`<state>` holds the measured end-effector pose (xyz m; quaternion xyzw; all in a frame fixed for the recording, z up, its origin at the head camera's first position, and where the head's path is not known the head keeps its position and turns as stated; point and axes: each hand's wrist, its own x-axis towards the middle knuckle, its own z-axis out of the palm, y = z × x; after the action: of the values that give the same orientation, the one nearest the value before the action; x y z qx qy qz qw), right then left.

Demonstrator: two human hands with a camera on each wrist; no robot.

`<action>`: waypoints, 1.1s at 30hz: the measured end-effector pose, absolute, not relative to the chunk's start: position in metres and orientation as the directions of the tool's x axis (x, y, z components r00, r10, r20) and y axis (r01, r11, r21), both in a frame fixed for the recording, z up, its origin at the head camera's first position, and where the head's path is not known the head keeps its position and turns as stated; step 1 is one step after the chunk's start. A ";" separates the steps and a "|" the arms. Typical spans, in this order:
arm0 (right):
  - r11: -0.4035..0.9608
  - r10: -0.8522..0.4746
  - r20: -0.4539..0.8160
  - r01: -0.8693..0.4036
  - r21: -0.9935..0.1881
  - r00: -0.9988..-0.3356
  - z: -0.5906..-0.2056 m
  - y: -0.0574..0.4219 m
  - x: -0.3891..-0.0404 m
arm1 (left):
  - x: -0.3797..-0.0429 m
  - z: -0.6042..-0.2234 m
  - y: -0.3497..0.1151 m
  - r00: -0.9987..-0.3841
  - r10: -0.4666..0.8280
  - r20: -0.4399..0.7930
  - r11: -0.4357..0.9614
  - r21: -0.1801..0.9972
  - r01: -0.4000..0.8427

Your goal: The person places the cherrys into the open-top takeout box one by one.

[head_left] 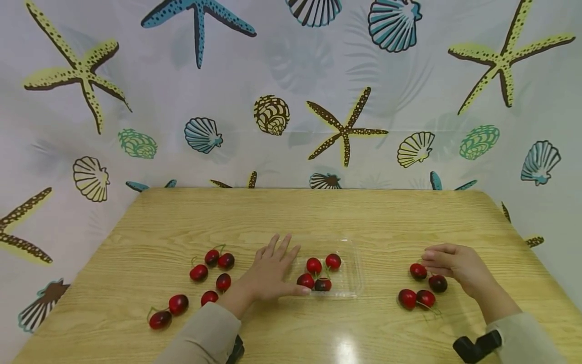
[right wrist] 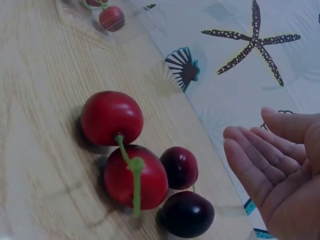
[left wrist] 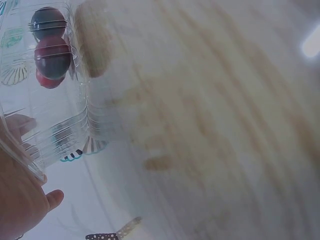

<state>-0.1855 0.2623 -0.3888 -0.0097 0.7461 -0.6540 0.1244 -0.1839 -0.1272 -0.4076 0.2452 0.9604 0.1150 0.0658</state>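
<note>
A clear plastic box (head_left: 356, 283) with several dark red cherries (head_left: 313, 266) in it stands mid-table. My left hand (head_left: 273, 273) spreads over its left end and touches it, the thumb along the front edge. In the left wrist view, part of that hand (left wrist: 25, 200) shows beside the box wall (left wrist: 75, 125), some fingers seen through the plastic. On the right, my right hand (head_left: 459, 265) hovers beside two pairs of stemmed cherries (head_left: 406, 299). The right wrist view shows this hand (right wrist: 280, 170) with fingers extended and thumb apart, holding nothing; the near cherry pair (right wrist: 112, 120) lies on the wood.
Several more cherries (head_left: 198, 273) lie left of the box, some in pairs joined by green stems. A wooden table (head_left: 218, 212) carries everything. Behind it hangs a white cloth (head_left: 236, 101) printed with shells and starfish.
</note>
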 end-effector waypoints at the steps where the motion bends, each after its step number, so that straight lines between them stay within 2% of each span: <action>1: 0.142 -0.170 -0.174 0.151 -0.978 -0.970 -0.389 0.264 -0.186 | -0.184 -0.408 -0.127 -0.871 0.486 -0.070 0.853 0.254 0.455; 16: 0.019 -0.115 -0.195 0.194 -0.981 -0.974 -0.400 0.281 -0.192 | -0.185 -0.411 -0.127 -0.870 0.487 -0.074 0.858 0.226 0.461; 24: 0.039 -0.087 -0.227 0.225 -0.974 -0.970 -0.412 0.283 -0.196 | -0.186 -0.411 -0.127 -0.869 0.489 -0.073 0.857 0.229 0.462; 33: 0.122 -0.042 -0.290 0.283 -0.951 -0.956 -0.423 0.285 -0.198 | -0.186 -0.410 -0.126 -0.872 0.483 -0.077 0.860 0.230 0.456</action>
<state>-0.1980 0.2855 -0.4230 0.0816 0.7386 -0.6577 0.1236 -0.1860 -0.1265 -0.4101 0.2441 0.9620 0.1029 0.0659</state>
